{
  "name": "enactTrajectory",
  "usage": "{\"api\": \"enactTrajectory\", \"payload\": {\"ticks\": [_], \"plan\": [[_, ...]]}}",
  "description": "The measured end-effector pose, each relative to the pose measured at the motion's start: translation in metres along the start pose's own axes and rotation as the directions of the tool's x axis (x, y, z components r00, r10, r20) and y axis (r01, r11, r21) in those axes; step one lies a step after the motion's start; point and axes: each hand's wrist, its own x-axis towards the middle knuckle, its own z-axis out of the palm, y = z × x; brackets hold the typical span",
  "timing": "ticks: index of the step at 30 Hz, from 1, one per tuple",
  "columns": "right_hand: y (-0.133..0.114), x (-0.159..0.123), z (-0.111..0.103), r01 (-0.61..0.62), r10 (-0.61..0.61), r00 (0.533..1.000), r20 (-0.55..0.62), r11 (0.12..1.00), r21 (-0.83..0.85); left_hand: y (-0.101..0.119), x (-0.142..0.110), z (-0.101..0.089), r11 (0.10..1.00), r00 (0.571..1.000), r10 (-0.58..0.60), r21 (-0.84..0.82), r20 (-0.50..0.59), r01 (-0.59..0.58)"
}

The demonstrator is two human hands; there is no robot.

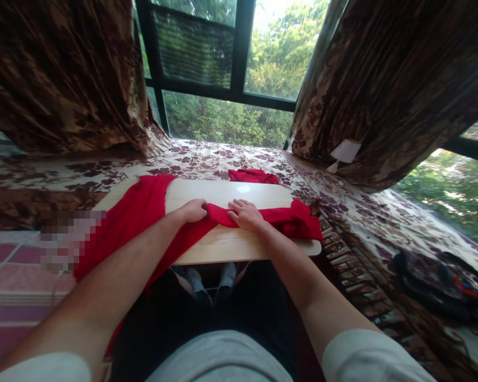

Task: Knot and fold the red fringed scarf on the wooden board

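the left hand (195, 210) pinches the red cloth (127, 220) spread across the pale board (207, 250), the right hand (245, 214) resting flat-fingered on it, though the overhanging part's weight could drag it askew.

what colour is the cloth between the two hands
The cloth is red, shown in the head view.
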Motion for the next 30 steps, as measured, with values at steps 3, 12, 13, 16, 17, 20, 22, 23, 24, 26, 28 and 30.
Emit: {"api": "enactTrajectory", "payload": {"ticks": [3,12,13,16,17,20,22,23,24,26,28,30], "plan": [[0.001,0.001,0.002,-0.005,0.005,1.0,0.007,1.0,0.006,0.004,0.001,-0.003,1.0,1.0,-0.014,-0.027,0.002,0.014],[0.002,0.001,0.004,0.016,-0.016,1.0,-0.016,0.999,0.031,-0.007,-0.018,-0.02,0.827,0.954,-0.015,-0.533,0.299,0.18],[0.002,0.001,0.003,0.014,-0.013,1.0,-0.016,0.999,0.03,-0.009,-0.021,-0.021,0.804,0.941,-0.016,-0.556,0.337,0.212],[0.001,0.001,0.002,0.006,-0.005,1.0,-0.012,1.0,0.023,-0.009,-0.031,-0.026,0.747,0.899,-0.026,-0.589,0.437,0.308],[0.0,0.001,0.002,0.007,-0.006,1.0,-0.013,1.0,0.022,-0.008,-0.035,-0.027,0.731,0.888,-0.034,-0.594,0.459,0.335],[0.0,0.0,0.001,0.013,-0.012,1.0,-0.014,1.0,0.026,-0.004,-0.043,-0.029,0.678,0.877,-0.022,-0.638,0.48,0.366],[0.001,0.0,0.001,0.015,-0.015,1.0,-0.008,0.999,0.033,-0.003,-0.045,-0.028,0.636,0.894,0.023,-0.697,0.447,0.332],[0.001,0.0,0.001,0.014,-0.014,1.0,-0.003,0.999,0.037,-0.002,-0.045,-0.028,0.613,0.907,0.042,-0.727,0.419,0.308],[0.001,0.0,0.001,0.012,-0.012,1.0,0.002,0.999,0.041,-0.002,-0.045,-0.027,0.593,0.919,0.055,-0.753,0.39,0.285],[0.001,0.001,0.0,0.004,-0.004,1.0,0.014,0.999,0.045,-0.002,-0.044,-0.026,0.585,0.933,0.055,-0.769,0.355,0.258],[0.001,0.001,0.0,0.001,-0.001,1.0,0.018,0.999,0.045,-0.003,-0.042,-0.026,0.648,0.936,0.019,-0.718,0.351,0.256],[0.001,0.001,0.001,0.005,-0.006,1.0,0.016,0.999,0.048,-0.004,-0.04,-0.025,0.769,0.933,-0.034,-0.586,0.359,0.254]]}}
